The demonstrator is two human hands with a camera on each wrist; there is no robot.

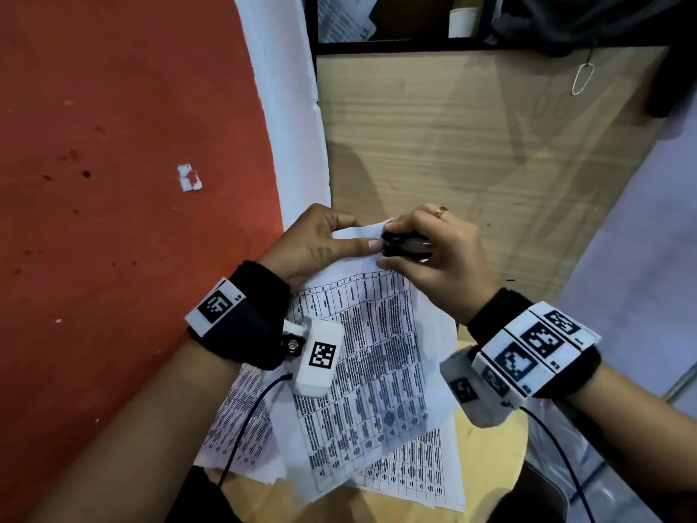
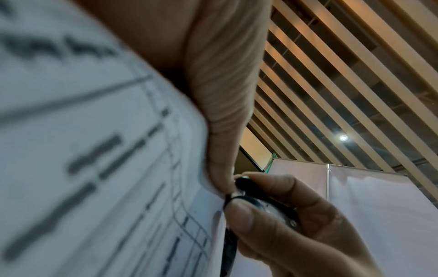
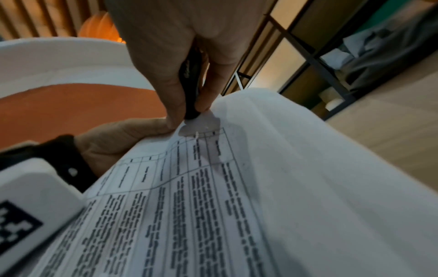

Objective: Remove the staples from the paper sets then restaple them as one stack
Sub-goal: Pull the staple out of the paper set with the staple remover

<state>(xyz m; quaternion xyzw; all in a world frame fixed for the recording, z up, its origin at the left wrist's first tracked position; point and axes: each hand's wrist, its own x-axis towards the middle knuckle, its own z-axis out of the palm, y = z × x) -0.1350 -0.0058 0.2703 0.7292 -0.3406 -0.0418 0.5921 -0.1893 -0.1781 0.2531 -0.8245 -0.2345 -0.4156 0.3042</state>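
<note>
Left hand (image 1: 320,239) grip pinches far corner of white printed table sheets (image 1: 377,371); right hand (image 1: 433,258) grip closed round small black staple remover (image 1: 405,248), staple hidden.

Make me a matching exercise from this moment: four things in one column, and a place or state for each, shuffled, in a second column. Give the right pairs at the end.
Things
1. left hand
2. right hand
3. printed sheets
4. white cup

Places or states
A. on the shelf at the back
B. spread on the round wooden table
C. grips the black staple remover
D. pinches the paper corner

Pairs: 1-D, 2-C, 3-B, 4-A
</note>
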